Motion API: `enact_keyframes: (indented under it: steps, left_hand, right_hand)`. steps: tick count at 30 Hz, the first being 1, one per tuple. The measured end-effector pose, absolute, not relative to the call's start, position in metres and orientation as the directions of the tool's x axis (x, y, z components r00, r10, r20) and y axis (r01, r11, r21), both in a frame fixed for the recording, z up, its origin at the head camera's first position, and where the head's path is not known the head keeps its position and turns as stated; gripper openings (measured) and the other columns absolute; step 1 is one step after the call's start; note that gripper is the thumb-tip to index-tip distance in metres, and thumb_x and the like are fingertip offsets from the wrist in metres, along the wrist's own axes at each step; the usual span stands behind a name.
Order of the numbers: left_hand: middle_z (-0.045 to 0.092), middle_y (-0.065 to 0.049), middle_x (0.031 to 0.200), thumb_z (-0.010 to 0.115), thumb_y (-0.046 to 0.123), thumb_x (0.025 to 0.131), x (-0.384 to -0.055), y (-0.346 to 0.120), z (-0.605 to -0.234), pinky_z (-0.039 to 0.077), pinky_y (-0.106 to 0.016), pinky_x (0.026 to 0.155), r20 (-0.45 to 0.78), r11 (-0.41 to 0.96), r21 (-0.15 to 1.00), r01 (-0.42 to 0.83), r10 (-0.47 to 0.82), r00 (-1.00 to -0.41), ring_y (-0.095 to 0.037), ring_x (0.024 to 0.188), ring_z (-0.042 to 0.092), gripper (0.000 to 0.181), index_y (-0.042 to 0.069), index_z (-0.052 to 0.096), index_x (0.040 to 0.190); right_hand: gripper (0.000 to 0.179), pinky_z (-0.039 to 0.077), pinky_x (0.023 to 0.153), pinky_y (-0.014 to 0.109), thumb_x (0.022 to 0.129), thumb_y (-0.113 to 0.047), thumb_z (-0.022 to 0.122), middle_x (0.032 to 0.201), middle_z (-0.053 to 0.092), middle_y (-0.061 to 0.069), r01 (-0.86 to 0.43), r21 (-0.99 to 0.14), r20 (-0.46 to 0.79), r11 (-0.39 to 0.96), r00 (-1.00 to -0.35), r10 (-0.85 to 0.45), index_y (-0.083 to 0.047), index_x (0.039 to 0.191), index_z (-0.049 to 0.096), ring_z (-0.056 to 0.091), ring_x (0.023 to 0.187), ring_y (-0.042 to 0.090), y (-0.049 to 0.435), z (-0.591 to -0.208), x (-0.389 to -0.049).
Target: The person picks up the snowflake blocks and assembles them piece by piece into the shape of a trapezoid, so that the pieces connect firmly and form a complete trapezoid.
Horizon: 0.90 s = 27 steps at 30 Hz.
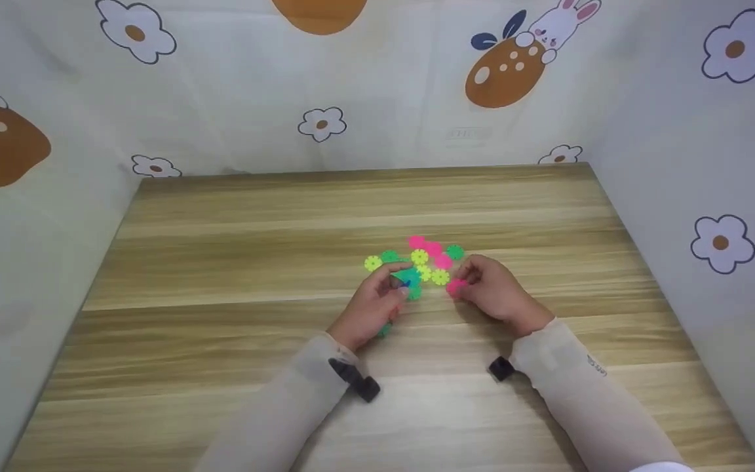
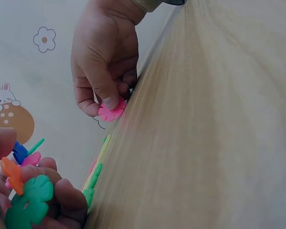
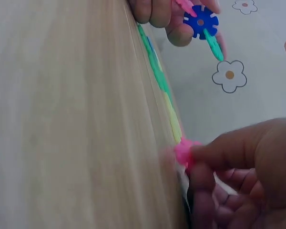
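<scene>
My left hand (image 1: 371, 305) holds several joined plastic snowflake discs a little above the table. Among them, the left wrist view shows a green disc (image 2: 31, 202) and an orange disc (image 2: 12, 175), with pink ones partly covered by fingers. A blue disc (image 3: 200, 22) with a green one slotted into its edge sticks out in the right wrist view. Between thumb and fingers, my right hand (image 1: 495, 288) pinches a single pink snowflake disc (image 2: 112, 110) close to the tabletop. That hand is at the right side of the loose discs, apart from the left hand.
Loose discs lie flat beyond and between the hands: yellow (image 1: 419, 257), pink (image 1: 433, 249) and green (image 1: 455, 252), some overlapping. They rest on a wood-grain table (image 1: 253, 249). A patterned cloth (image 1: 390, 78) hangs behind the table and along its sides.
</scene>
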<state>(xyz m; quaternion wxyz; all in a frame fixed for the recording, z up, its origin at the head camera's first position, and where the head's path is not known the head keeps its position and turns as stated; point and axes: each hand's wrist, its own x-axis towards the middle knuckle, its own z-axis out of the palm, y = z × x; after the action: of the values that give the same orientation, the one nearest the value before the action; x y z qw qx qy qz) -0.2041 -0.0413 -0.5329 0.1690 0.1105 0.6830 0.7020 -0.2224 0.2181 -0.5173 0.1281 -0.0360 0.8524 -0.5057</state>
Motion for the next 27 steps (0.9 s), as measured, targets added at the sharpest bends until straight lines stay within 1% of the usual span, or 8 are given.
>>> enact_keyframes:
  steps: [3,5,8,12,14,17,22,27]
  left_hand:
    - [0.053,-0.005,0.103,0.056,0.012,0.106,-0.204,-0.041,-0.533,0.047,-0.023,0.062,-0.073,-0.005,0.997,-0.082,0.391,-0.917,-0.013,0.066,0.050,0.045,0.016,0.054,0.150]
    - [0.054,-0.006,0.103,0.056,0.011,0.105,-0.204,-0.041,-0.532,0.047,-0.024,0.062,-0.071,-0.003,0.997,-0.079,0.395,-0.916,-0.014,0.067,0.050,0.045,0.015,0.055,0.150]
    - [0.054,-0.006,0.104,0.056,0.011,0.105,-0.204,-0.041,-0.532,0.047,-0.024,0.062,-0.069,-0.001,0.997,-0.076,0.401,-0.914,-0.015,0.068,0.051,0.045,0.015,0.056,0.149]
    - [0.054,-0.005,0.105,0.057,0.010,0.105,-0.204,-0.041,-0.531,0.047,-0.024,0.063,-0.069,-0.004,0.997,-0.078,0.409,-0.910,-0.015,0.070,0.052,0.044,0.014,0.056,0.149]
    - [0.054,-0.005,0.105,0.057,0.010,0.104,-0.204,-0.041,-0.532,0.047,-0.023,0.063,-0.069,-0.006,0.997,-0.078,0.413,-0.908,-0.015,0.070,0.051,0.045,0.014,0.057,0.149]
    - [0.054,-0.005,0.105,0.058,0.010,0.104,-0.204,-0.041,-0.533,0.047,-0.023,0.063,-0.067,-0.009,0.997,-0.078,0.415,-0.907,-0.015,0.070,0.051,0.045,0.013,0.056,0.149]
    - [0.054,-0.005,0.104,0.057,0.009,0.104,-0.205,-0.042,-0.534,0.046,-0.023,0.062,-0.050,-0.025,0.997,-0.066,0.423,-0.905,-0.015,0.070,0.051,0.046,0.012,0.055,0.150]
    - [0.054,-0.004,0.104,0.057,0.008,0.104,-0.206,-0.042,-0.536,0.046,-0.023,0.063,-0.032,-0.032,0.998,-0.050,0.429,-0.903,-0.013,0.069,0.051,0.046,0.010,0.055,0.151]
  right_hand:
    - [0.017,0.059,0.070,0.027,0.095,0.006,0.064,0.083,0.067,0.007,0.134,-0.954,-0.198,0.270,-0.953,-0.229,0.002,0.111,0.060,0.067,0.074,0.017,0.208,-0.522,-0.220]
    - [0.023,0.059,0.069,0.026,0.096,0.008,0.059,0.082,0.064,0.005,0.185,-0.974,-0.212,0.129,-0.948,-0.239,0.005,0.118,0.058,0.066,0.072,0.015,0.202,-0.525,-0.218]
    - [0.027,0.059,0.069,0.026,0.099,0.007,0.055,0.083,0.063,0.003,0.236,-0.971,-0.217,-0.049,-0.944,-0.250,0.005,0.125,0.058,0.064,0.071,0.014,0.194,-0.529,-0.214]
    - [0.029,0.060,0.073,0.027,0.099,0.008,0.055,0.087,0.064,0.002,0.270,-0.939,-0.206,-0.213,-0.937,-0.281,-0.001,0.126,0.061,0.065,0.074,0.014,0.189,-0.531,-0.210]
    - [0.032,0.060,0.076,0.028,0.098,0.010,0.055,0.091,0.064,0.001,0.282,-0.927,-0.202,-0.249,-0.931,-0.302,-0.004,0.126,0.061,0.066,0.076,0.013,0.189,-0.532,-0.210]
    - [0.036,0.062,0.080,0.028,0.097,0.011,0.055,0.095,0.063,0.001,0.298,-0.917,-0.199,-0.266,-0.918,-0.342,-0.003,0.130,0.060,0.067,0.079,0.013,0.191,-0.532,-0.210]
    - [0.037,0.062,0.085,0.029,0.102,0.005,0.054,0.099,0.066,0.001,0.315,-0.914,-0.200,-0.255,-0.898,-0.392,0.002,0.138,0.055,0.067,0.081,0.012,0.192,-0.532,-0.211]
    - [0.031,0.062,0.085,0.031,0.105,0.000,0.053,0.104,0.070,0.003,0.322,-0.907,-0.189,-0.272,-0.888,-0.420,0.000,0.135,0.061,0.067,0.081,0.012,0.195,-0.534,-0.212]
